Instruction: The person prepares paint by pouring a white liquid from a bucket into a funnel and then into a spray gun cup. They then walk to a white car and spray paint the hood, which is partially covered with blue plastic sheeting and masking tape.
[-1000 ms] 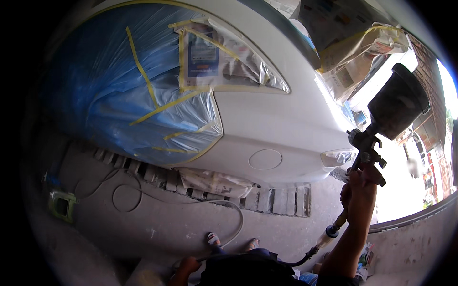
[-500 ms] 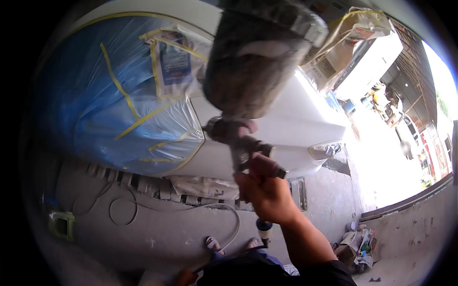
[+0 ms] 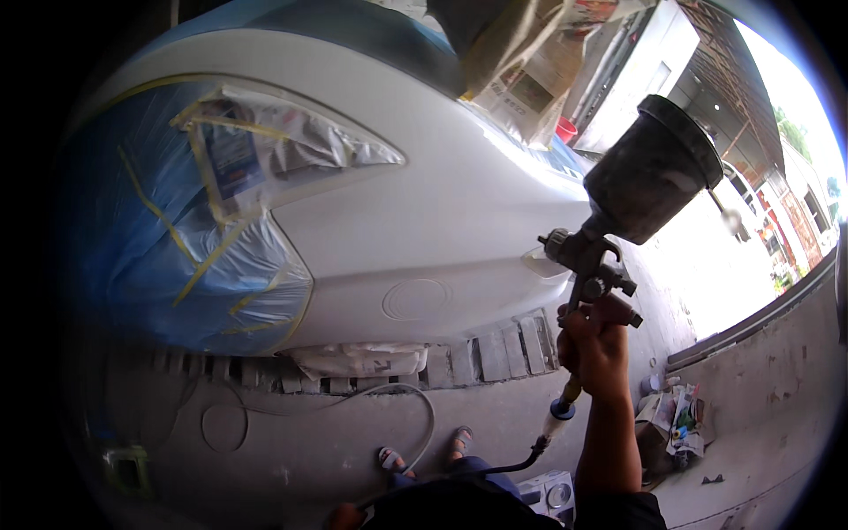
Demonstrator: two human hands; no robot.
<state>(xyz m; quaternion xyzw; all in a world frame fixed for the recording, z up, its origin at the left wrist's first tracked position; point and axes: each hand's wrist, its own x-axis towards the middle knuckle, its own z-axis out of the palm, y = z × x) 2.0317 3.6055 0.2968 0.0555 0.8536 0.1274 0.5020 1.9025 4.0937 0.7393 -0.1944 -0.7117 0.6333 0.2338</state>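
Note:
My right hand [image 3: 594,355] is closed around the handle of a paint spray gun [image 3: 590,265]. The gun's dark, stained cup [image 3: 654,168] sits on top, and its nozzle points left at the white car's rear side panel [image 3: 380,238]. From the handle's base, an air hose with a pale fitting [image 3: 558,417] runs down toward my body. A round fuel-door outline [image 3: 417,300] shows low on the panel. At the lower edge, my left hand [image 3: 344,517] is dim and mostly cut off; its fingers do not show clearly.
Blue masking film [image 3: 115,238] with yellow tape covers the car's left part, beside a paper-masked window [image 3: 256,159]. A pale hose [image 3: 431,415] loops across the floor. Cartons and scraps [image 3: 676,424] lie at right, and a wooden slat row [image 3: 495,353] runs under the car.
My right hand has carried the spray gun to the right and farther from the camera. The view has shifted, showing more of the car's panel. The left hand stays at the lower edge.

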